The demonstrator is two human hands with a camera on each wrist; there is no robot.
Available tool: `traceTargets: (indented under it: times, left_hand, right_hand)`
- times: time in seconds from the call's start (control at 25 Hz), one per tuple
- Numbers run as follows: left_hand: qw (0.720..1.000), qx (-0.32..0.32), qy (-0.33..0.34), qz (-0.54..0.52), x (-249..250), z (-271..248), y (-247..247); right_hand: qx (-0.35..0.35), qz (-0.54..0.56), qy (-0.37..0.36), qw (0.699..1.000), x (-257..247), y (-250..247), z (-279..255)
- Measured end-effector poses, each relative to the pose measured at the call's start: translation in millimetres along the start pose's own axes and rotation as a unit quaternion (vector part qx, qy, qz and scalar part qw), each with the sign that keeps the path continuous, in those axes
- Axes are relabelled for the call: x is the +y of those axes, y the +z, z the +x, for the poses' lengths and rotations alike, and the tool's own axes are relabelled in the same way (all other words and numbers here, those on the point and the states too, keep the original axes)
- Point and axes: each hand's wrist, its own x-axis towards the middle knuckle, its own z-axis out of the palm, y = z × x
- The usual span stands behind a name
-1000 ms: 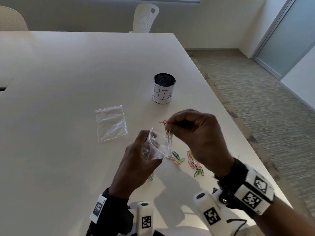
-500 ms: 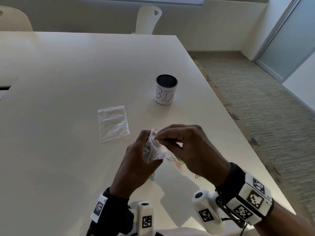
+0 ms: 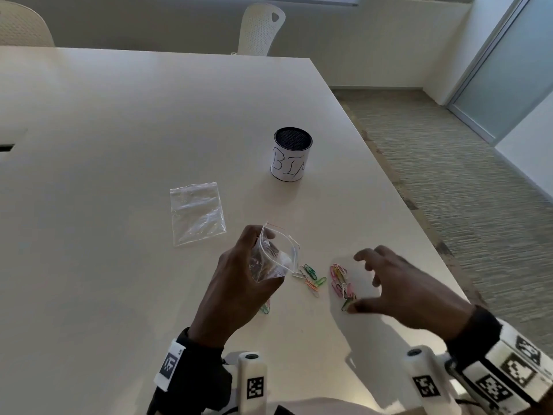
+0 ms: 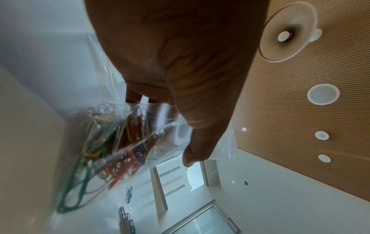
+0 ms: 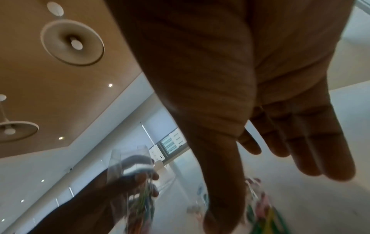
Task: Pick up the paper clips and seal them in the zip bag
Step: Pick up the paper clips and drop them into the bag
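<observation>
Standing far from the hands, a black mesh cup (image 3: 292, 154) wrapped in white paper marked "BIN" sits alone toward the right side of the white table (image 3: 104, 145). One flat spare zip bag (image 3: 196, 212) lies to its near left, well apart from the cup and just beyond the left hand (image 3: 239, 283). That hand grips the zip bag (image 3: 276, 254) upright above the table, fingers and thumb curled round it, mouth gaping toward the right; coloured clips already fill its lower part, as the left wrist view shows. Three loose groups of paper clips lie on the table: a small cluster (image 3: 311, 277) just right of the held bag, a larger pile (image 3: 342, 283) further right, and a few clips (image 3: 265, 307) partly hidden under the left hand. The right hand (image 3: 401, 286) hovers over the larger pile, fingers spread and relaxed, holding nothing, thumb tip near the pile's near end. The table's right edge runs close beyond the right hand. Two white chairs (image 3: 263, 28) stand at the far edge.
</observation>
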Motion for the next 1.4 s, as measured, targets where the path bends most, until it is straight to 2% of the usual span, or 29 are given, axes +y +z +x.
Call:
traceTargets:
  times: [0.12,0.28,0.44,0.56,0.64,0.8,1.0,1.28,1.4]
  left_hand:
    - [1.0,0.003,0.0,-0.002,0,1,2]
    - [1.0,0.006,-0.004,-0.005,2,0,2]
    - [1.0,0.005,-0.005,-0.002,1,0,1]
    - [1.0,0.004,-0.007,-0.001,0,0,0]
    - [1.0,0.004,-0.005,-0.003,0,-1,0]
    - [1.0,0.004,-0.004,-0.005,0,-1,0]
    - [1.0,0.002,-0.003,-0.008,0,-1,0]
    - [1.0,-0.001,-0.006,-0.013,1,-1,0]
    - [1.0,-0.001,-0.01,-0.013,1,-1,0]
  right_hand:
    - [-0.017,0.028,0.005,0.999,-4,21,6]
    - [0.052,0.07,-0.035,0.996,-16,27,24]
    - [0.072,0.121,-0.089,0.986,-27,25,32]
    - [0.033,0.033,-0.087,0.995,-39,24,27]
    - [0.046,-0.011,-0.095,0.994,-47,30,24]
    - [0.109,0.019,-0.121,0.986,-50,39,27]
    - [0.139,0.023,-0.123,0.982,-45,40,32]
    - [0.161,0.162,-0.101,0.968,-24,17,38]
    - [0.158,0.276,-0.078,0.945,-23,-3,31]
